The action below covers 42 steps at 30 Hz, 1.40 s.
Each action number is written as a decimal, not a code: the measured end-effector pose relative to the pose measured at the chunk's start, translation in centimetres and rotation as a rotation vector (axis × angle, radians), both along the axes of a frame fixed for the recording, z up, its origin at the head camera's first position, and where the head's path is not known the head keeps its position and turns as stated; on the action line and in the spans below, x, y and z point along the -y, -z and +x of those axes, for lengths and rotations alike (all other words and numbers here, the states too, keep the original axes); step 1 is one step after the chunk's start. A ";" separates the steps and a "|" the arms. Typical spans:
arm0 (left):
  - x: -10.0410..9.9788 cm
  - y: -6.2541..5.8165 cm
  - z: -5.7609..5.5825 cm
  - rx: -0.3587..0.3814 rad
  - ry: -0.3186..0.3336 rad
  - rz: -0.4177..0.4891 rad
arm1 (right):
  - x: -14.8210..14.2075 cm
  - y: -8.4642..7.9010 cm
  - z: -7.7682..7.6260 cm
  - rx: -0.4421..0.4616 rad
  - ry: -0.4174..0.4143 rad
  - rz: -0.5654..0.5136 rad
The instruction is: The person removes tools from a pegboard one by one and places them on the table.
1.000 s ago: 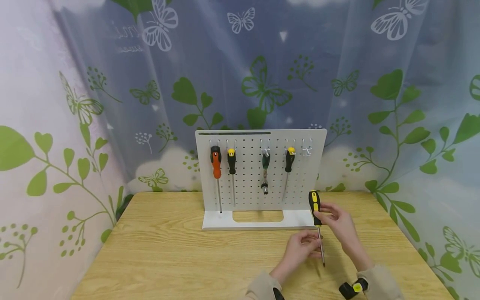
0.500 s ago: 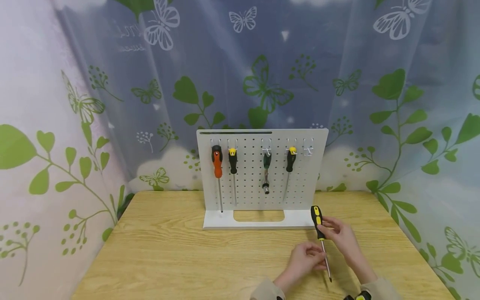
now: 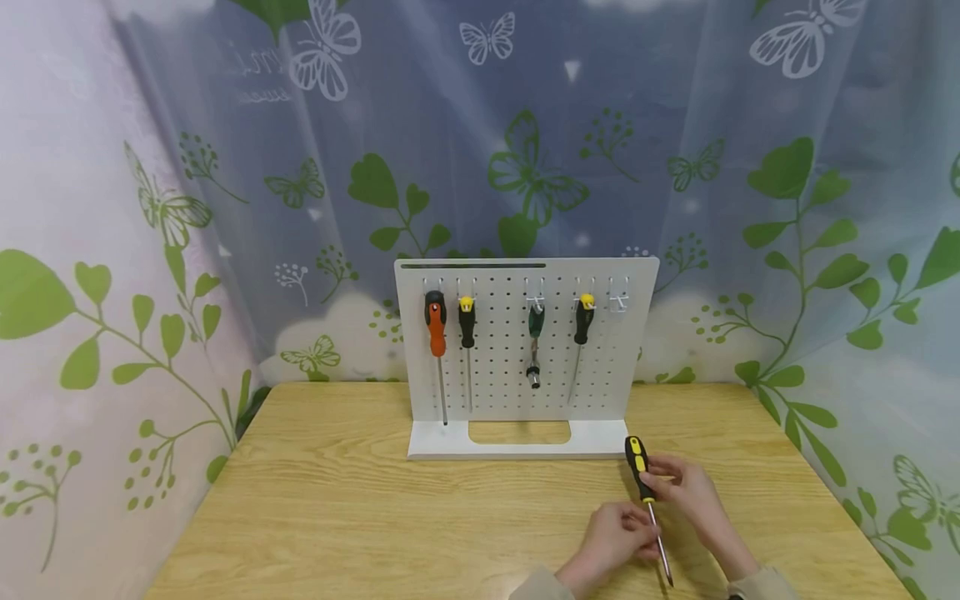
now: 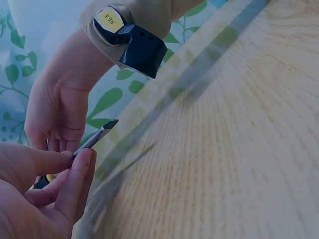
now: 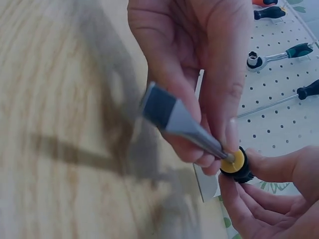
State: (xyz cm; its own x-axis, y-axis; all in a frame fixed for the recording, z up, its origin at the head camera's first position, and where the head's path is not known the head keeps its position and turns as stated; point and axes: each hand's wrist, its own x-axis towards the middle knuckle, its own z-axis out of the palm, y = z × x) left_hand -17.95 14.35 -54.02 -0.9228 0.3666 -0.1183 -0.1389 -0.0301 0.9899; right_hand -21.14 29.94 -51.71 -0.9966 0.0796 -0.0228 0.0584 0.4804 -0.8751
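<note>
Right hand (image 3: pixel 692 493) pinches black-and-yellow-handled steel screwdriver (image 3: pixel 648 499) by its handle (image 3: pixel 638 463), left hand (image 3: pixel 617 537) its shaft (image 3: pixel 663 557); long axis slants, tip personward, handle toward white pegboard (image 3: pixel 624 367).

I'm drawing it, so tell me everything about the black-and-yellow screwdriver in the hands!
The black-and-yellow screwdriver has a chunky, rubbery-looking handle with yellow patches and a yellow collar, then a shiny, metal-looking shaft ending in a flat blade. It slants above the light wood-grain table, handle end nearer the white perforated board. The right hand holds its handle; the left hand pinches its shaft.
</note>
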 end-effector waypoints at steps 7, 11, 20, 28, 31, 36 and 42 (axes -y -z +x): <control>-0.3 0.3 0.4 0.050 0.006 -0.044 | -0.1 0.5 0.3 0.040 0.006 0.052; -0.4 0.3 0.7 0.044 0.005 -0.046 | -0.2 0.8 0.4 0.052 -0.003 0.090; -0.3 -0.2 1.2 0.030 0.003 -0.055 | -0.5 0.9 0.2 0.068 -0.041 0.164; -0.1 -0.2 1.2 -0.049 -0.028 -0.173 | -0.5 0.7 0.1 0.047 -0.070 0.183; -0.1 -0.1 1.1 -0.118 -0.050 -0.285 | -0.5 0.7 0.1 0.044 -0.070 0.206; -0.4 -0.2 0.9 -0.193 -0.061 -0.462 | -0.5 0.7 0.2 0.032 -0.073 0.220; -0.6 -0.1 0.7 -0.257 -0.051 -0.552 | -0.5 0.8 0.3 0.008 -0.092 0.212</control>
